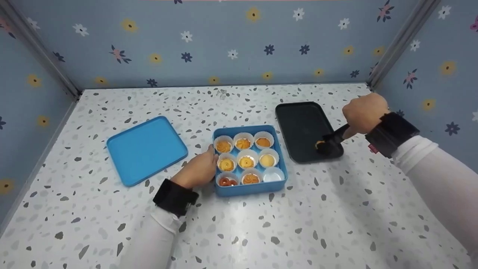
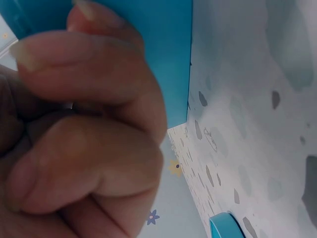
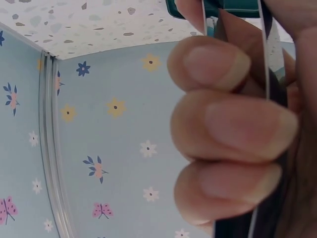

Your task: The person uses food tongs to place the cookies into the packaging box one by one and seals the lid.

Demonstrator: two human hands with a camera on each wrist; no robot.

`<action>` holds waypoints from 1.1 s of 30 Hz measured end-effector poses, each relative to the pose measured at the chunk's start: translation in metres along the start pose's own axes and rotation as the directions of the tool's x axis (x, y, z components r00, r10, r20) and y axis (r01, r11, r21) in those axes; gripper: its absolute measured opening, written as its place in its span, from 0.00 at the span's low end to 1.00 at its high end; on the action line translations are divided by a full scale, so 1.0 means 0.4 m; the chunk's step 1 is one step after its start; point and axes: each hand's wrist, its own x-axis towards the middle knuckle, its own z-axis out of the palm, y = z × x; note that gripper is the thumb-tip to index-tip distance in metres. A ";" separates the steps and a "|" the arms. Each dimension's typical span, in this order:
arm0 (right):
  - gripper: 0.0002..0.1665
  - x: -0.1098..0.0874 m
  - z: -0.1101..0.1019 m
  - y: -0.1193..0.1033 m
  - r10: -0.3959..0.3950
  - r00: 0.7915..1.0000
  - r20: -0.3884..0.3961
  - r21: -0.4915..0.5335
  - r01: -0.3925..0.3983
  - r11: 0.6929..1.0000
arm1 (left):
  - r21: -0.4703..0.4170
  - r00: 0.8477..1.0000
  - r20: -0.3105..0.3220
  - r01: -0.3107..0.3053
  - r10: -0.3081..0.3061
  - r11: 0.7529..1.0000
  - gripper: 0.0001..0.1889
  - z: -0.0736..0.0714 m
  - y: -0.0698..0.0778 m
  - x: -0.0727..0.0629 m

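My left hand point(image 1: 201, 167) holds the left wall of a blue box point(image 1: 246, 191), its fingers curled close against the outside in the left wrist view. Inside stand several white paper cups with cookies, among them a yellow flower-shaped cookie point(image 1: 246, 162), a round pale cookie point(image 1: 267, 160) and reddish-brown ring cookies point(image 1: 225, 182). The paper cup point(image 1: 273, 175) at the front right corner is bare. My right hand point(image 1: 366, 112) grips black tongs point(image 1: 340, 133), fingers wrapped round both arms. Their tips are down at a small yellow cookie point(image 1: 320, 144), partly hidden, on a black tray point(image 1: 304, 125).
A flat blue tray-like lid point(image 1: 146, 151) with a raised rim lies left of the box. Everything rests on a speckled white table point(image 1: 261, 231). Blue flower-patterned panels point(image 1: 224, 41) rise behind and at both sides.
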 end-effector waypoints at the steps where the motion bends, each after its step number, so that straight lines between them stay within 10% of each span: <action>1: 0.29 0.001 0.000 0.000 -0.001 1.000 -0.004 -0.003 0.001 1.000 | -0.001 1.000 0.000 0.001 -0.001 1.000 0.34 0.000 0.000 0.000; 20: 0.32 -0.030 -0.073 0.001 -0.033 0.995 -0.092 -0.037 0.030 0.999 | 0.026 0.999 0.000 -0.039 0.039 0.999 0.33 0.002 -0.007 0.008; 33: 0.32 -0.099 -0.199 -0.142 -0.206 0.948 -0.244 -0.086 0.191 0.978 | 0.025 1.000 0.006 -0.006 0.006 1.000 0.33 0.001 -0.001 0.004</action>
